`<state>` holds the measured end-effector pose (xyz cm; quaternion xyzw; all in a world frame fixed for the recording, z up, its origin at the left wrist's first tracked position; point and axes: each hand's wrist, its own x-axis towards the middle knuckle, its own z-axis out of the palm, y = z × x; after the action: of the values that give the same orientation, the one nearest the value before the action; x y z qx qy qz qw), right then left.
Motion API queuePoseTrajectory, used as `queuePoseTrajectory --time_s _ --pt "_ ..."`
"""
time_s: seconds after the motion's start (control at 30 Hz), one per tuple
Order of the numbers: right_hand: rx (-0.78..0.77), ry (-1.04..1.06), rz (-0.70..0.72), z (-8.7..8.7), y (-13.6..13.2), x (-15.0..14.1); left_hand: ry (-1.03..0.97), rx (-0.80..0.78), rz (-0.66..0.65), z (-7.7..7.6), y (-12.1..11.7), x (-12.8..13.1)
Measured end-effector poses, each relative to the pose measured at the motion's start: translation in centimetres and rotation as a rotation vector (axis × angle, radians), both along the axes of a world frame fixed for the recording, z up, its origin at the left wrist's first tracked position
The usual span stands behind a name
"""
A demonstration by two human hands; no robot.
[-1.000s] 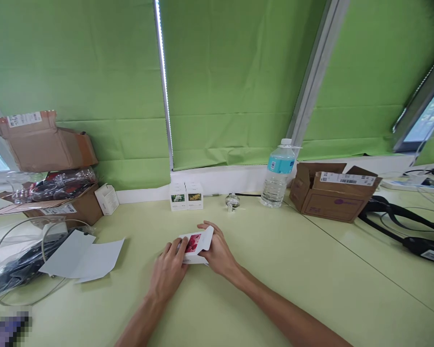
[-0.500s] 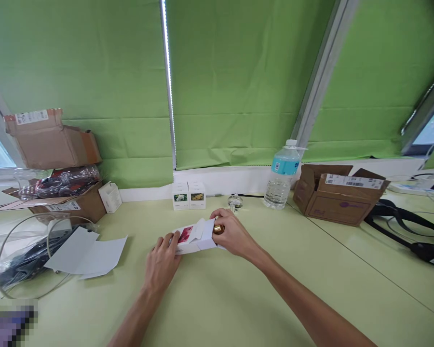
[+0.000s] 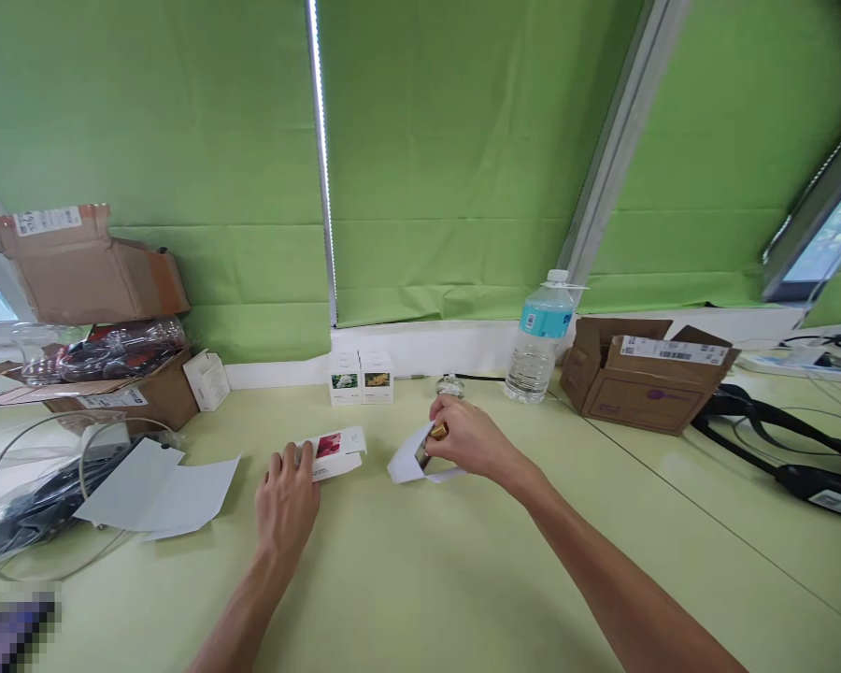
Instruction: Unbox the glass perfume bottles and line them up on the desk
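Note:
My left hand (image 3: 286,500) grips one end of a small white cardboard box (image 3: 343,452) with a red flower picture, lying on the table with an open end facing right. To the right of it, my right hand (image 3: 477,439) pinches the gold cap of a small bottle (image 3: 437,433). A folded white paper insert (image 3: 405,458) is partly around the bottle, whose lower part is mostly hidden. Just behind my right hand stands a round clear glass object (image 3: 449,385). Two small white flower-picture boxes (image 3: 361,378) stand side by side near the wall.
A water bottle (image 3: 541,341) and an open brown carton (image 3: 641,379) stand at the back right, beside a black strap-like device (image 3: 757,458). Leftward are stacked cartons (image 3: 91,280), a small white box (image 3: 207,380), unfolded white card (image 3: 161,495) and a bagged dark item with cable (image 3: 35,505).
The bottle and white insert have come out of the flower box. My left hand has drawn the box left, while my right hand has moved slightly right with the bottle.

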<state>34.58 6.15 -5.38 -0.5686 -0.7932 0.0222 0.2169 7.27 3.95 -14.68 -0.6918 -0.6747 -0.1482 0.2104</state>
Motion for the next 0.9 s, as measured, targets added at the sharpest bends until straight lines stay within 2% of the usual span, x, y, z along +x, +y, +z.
queuePoseTrajectory --time_s 0.1,0.2,0.37,0.47,0.53,0.6,0.67,0.73,0.9 --pt "0.038 -0.178 -0.109 0.2 0.0 0.7 -0.040 0.009 -0.041 -0.7 0.1 0.2" --pt "0.071 -0.306 -0.180 0.5 -0.1 0.9 -0.186 0.025 -0.155 -1.3 0.1 1.1" --pt "0.097 -0.369 -0.229 1.0 -0.8 0.2 -0.419 0.037 -0.550 -0.7 -1.9 4.9" --pt "0.075 -0.333 -0.182 1.2 -1.6 -1.1 -0.467 -0.013 -0.698 -0.1 -3.8 7.4" --pt "0.083 -0.307 -0.128 1.3 -2.5 -2.1 -0.548 -0.034 -0.683 0.0 -4.7 8.6" --pt "0.085 -0.270 -0.067 1.4 -3.5 -3.0 -0.641 -0.058 -0.589 0.0 -5.0 9.3" --pt "0.079 -0.234 -0.011 1.7 -4.4 -3.7 -0.696 -0.092 -0.506 0.0 -4.8 9.3" --pt "0.078 -0.211 0.018 2.1 -5.1 -4.0 -0.711 -0.130 -0.486 0.1 -4.4 8.9" --pt "0.046 -0.168 -0.084 3.6 -4.8 -2.5 -0.800 -0.201 -0.538 1.1 -3.4 7.1"
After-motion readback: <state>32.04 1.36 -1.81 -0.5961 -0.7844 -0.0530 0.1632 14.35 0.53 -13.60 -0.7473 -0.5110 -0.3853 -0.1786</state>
